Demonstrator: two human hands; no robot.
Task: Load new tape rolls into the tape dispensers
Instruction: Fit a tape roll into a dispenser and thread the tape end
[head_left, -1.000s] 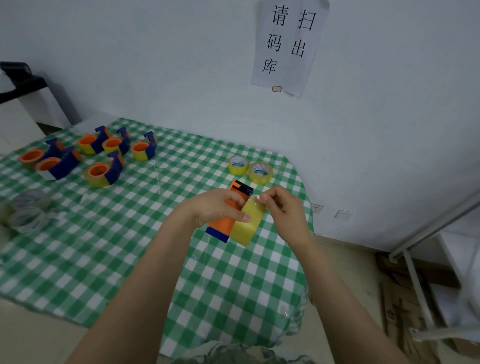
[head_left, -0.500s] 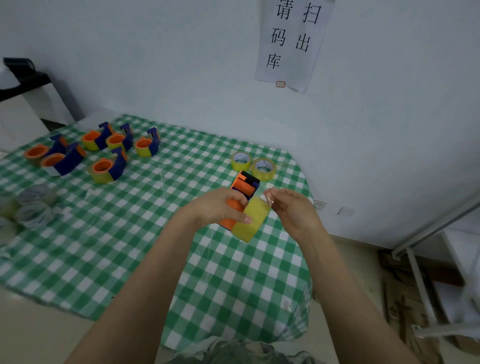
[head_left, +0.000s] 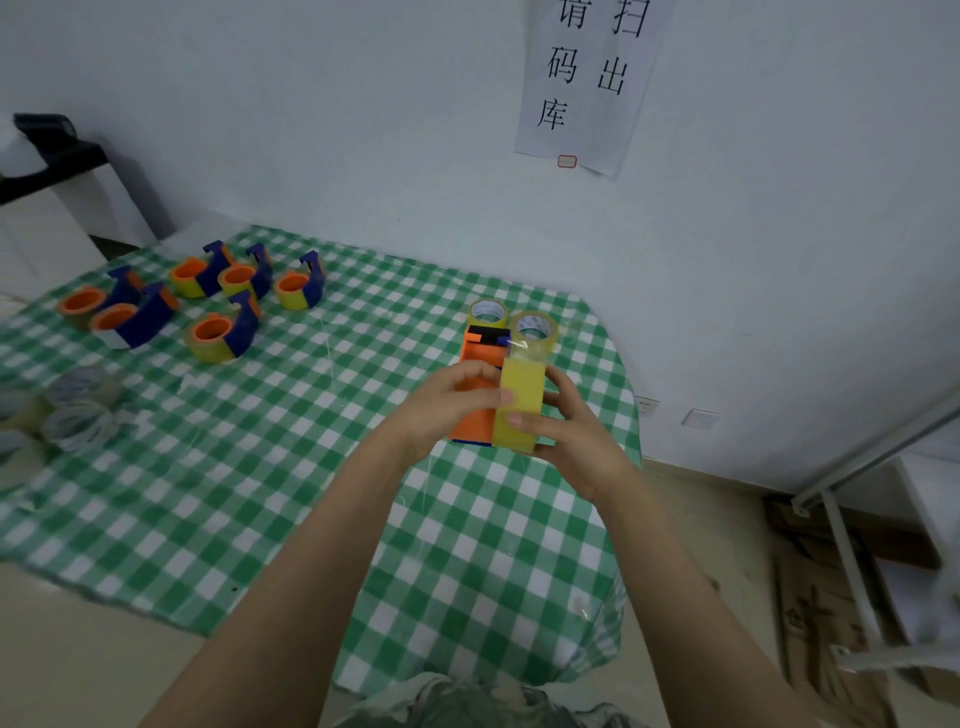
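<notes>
While held just above the green-checked counter (head_left: 249, 509), an orange tape dispenser (head_left: 480, 358) with a yellow tape roll (head_left: 519, 405) against its right side sits between both hands. The left hand (head_left: 441, 410) curls round the orange body, and the right hand (head_left: 582, 436) grips the roll. Just beyond, two spare rolls (head_left: 534, 328) stand side by side. Farther left lies a cluster of loaded dispensers (head_left: 218, 301).

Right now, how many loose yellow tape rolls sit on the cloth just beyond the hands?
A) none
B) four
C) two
C: two loose yellow rolls sit side by side on the checked cloth, just past the held dispenser.
</notes>
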